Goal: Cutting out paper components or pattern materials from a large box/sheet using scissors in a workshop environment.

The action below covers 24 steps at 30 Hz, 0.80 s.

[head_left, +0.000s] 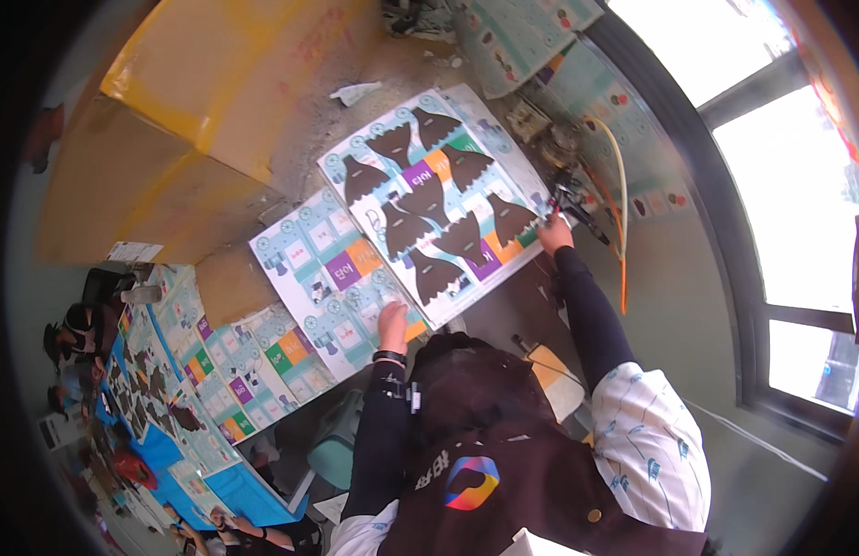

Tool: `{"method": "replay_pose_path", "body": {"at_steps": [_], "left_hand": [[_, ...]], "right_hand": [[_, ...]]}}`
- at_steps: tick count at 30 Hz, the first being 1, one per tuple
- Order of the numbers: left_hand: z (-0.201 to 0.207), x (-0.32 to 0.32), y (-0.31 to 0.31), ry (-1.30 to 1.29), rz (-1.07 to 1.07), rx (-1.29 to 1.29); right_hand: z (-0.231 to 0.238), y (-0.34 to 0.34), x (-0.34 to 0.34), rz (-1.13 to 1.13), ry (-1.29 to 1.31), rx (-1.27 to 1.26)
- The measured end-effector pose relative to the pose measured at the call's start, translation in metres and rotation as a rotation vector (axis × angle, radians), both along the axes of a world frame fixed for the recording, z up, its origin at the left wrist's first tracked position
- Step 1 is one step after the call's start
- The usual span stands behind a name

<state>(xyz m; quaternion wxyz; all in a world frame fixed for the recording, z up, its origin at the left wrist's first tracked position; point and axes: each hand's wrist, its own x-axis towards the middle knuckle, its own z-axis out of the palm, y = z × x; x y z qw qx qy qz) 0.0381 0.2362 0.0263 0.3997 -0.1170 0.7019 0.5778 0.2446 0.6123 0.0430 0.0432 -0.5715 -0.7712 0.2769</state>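
Dark pieces (423, 197) on printed sheet (416, 176): beyond left grip (392, 325), left of right grip (553, 233).

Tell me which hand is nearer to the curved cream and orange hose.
Right. The right hand is at the rightmost corner of the printed board under the dark pieces, just left of the hose. The left hand is farther left, at a printed sheet's near edge.
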Motion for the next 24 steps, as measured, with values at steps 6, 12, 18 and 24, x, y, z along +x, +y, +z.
{"method": "replay_pose_path", "body": {"at_steps": [6,12,18,24], "left_hand": [[0.017,-0.004,0.038,-0.239,0.013,0.059],[0.015,-0.008,0.053,-0.275,0.029,-0.041],[-0.018,0.009,0.019,-0.163,0.207,0.153],[-0.015,0.012,0.045,0.012,0.090,0.173]], "right_hand": [[-0.018,0.020,-0.003,0.007,-0.063,-0.077],[-0.066,0.051,0.007,0.170,-0.076,-0.117],[-0.033,0.024,-0.013,0.124,0.070,-0.220],[-0.033,0.039,0.006,0.143,0.154,-0.285]]}}
